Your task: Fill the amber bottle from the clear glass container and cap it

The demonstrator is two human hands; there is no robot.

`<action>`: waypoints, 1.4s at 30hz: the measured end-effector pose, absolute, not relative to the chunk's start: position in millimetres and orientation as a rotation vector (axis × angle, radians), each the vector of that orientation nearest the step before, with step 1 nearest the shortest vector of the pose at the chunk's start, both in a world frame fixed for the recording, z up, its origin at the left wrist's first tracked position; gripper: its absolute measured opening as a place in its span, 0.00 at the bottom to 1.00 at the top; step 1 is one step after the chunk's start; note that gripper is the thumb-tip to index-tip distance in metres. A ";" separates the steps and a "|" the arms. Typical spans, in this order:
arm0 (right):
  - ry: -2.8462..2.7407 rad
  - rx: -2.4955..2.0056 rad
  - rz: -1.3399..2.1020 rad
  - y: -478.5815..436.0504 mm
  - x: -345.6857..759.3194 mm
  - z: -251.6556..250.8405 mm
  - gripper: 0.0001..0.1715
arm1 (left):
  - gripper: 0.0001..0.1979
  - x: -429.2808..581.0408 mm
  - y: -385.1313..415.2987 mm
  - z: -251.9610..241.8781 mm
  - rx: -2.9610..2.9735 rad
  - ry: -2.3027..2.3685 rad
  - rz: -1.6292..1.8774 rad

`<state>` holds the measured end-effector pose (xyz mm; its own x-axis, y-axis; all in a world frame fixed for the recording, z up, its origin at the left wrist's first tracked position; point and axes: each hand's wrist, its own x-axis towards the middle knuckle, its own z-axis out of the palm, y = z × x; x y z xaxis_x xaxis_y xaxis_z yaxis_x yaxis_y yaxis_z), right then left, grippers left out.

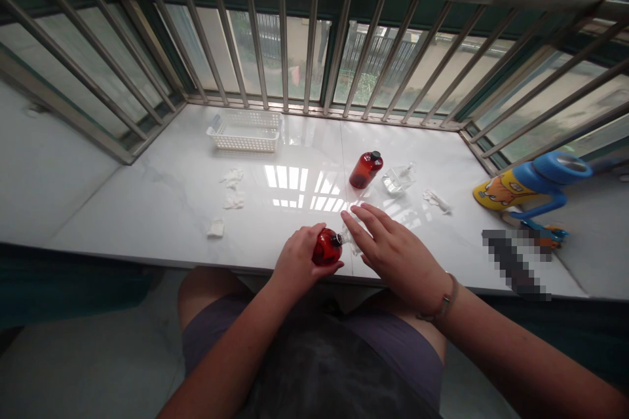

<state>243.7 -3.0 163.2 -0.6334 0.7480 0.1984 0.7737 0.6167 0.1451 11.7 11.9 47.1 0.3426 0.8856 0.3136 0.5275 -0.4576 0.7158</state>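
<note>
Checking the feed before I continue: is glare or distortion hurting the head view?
Head view: window light throws a barred glare on the marble countertop beyond the left hand and right hand; the window bars splay with wide-angle distortion; a pixelated patch hides something at right.

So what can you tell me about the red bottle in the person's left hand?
The red bottle has a rounded body of glossy, translucent red-brown plastic or glass and a dark neck. It is held on its side, neck pointing toward the right hand. The left hand wraps around the body, hiding much of it. A clear piece lies just beyond the neck, under the right hand; whether they touch cannot be told. The bottle is near the front edge of the white marble counter.
</note>
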 end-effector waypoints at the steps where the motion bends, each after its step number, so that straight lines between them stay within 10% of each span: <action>1: -2.719 -1.285 -0.326 -3.0 243.5 163.5 0.41 | 0.43 11.7 11.9 47.1 2.112 1.233 0.953; 42: -2.793 -1.216 -0.429 1.7 241.9 170.5 0.35 | 0.43 11.8 12.8 49.2 2.102 1.218 0.941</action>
